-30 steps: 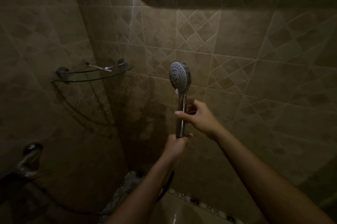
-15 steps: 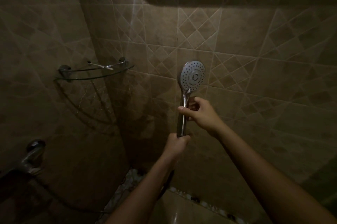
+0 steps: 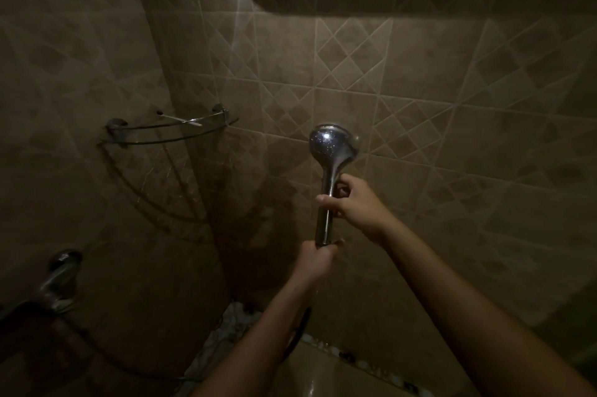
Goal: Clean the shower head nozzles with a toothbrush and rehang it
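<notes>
A chrome shower head (image 3: 332, 146) stands upright in the middle of the view, its shiny rounded back towards me and its nozzle face turned to the tiled wall, hidden. My right hand (image 3: 353, 204) is wrapped around the upper part of the handle. My left hand (image 3: 315, 259) grips the bottom end of the handle, where the dark hose (image 3: 298, 330) hangs down. A thin toothbrush (image 3: 182, 119) lies on the glass corner shelf (image 3: 155, 138) to the left, apart from both hands.
Brown tiled walls meet in a corner at left of centre. A chrome tap (image 3: 59, 277) sticks out low on the left wall. A pale tub rim with a pebbled strip (image 3: 223, 341) runs along the bottom. The light is dim.
The shower head has been rotated in my hands: its nozzle face pointed left, then towards me, and now faces away to the wall. Both hands kept their grip on the handle.
</notes>
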A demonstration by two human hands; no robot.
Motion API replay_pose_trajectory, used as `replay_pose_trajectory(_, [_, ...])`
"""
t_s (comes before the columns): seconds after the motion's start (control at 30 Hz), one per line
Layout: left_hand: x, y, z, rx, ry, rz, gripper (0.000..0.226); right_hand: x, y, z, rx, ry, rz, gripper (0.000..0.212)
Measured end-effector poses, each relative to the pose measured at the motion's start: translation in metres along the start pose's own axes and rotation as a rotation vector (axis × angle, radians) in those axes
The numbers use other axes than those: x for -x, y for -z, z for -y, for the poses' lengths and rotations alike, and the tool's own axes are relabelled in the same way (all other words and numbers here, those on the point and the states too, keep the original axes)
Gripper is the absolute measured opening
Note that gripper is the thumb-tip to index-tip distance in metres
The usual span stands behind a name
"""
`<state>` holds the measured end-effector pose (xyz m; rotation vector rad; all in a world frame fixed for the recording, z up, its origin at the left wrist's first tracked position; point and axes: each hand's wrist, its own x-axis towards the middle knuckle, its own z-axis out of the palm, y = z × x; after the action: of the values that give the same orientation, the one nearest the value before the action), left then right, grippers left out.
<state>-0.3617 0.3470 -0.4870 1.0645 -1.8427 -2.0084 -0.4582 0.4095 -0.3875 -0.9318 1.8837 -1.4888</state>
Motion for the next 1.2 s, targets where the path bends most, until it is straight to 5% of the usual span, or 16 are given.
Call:
replay_pose_trajectory(0.17, [0.002,-0.001,0.002,0.030,-0.005,-0.007,0.037,-0.001,-0.002,-0.002,-0.059,-0.045,0.042,0.035])
replay_pose_trajectory(0.37, [-0.001,0.001,-0.001,-0.001,0.009,0.010,0.011,-0.005,0.000,0.000,0.026,0.007,-0.063,0.033])
replay_pose_trajectory(0.6, [-0.001,-0.004,-0.001,-0.023,0.012,0.031,0.010,0.001,0.006,0.001,-0.128,-0.023,0.026,0.026])
replay_pose_trajectory(0.8, [0.002,-0.008,-0.008,-0.014,0.020,0.030,0.015,0.004,0.008,-0.002,0.006,0.063,-0.055,0.025])
replay_pose_trajectory(1.07, [0.003,-0.005,-0.008,-0.030,0.006,0.012,0.021,-0.001,0.012,-0.007,-0.290,-0.067,0.059,0.028])
replay_pose_trajectory(1.2, [0.001,-0.004,-0.010,-0.017,0.008,0.047,0.016,0.003,0.010,-0.003,-0.066,-0.028,0.000,0.032])
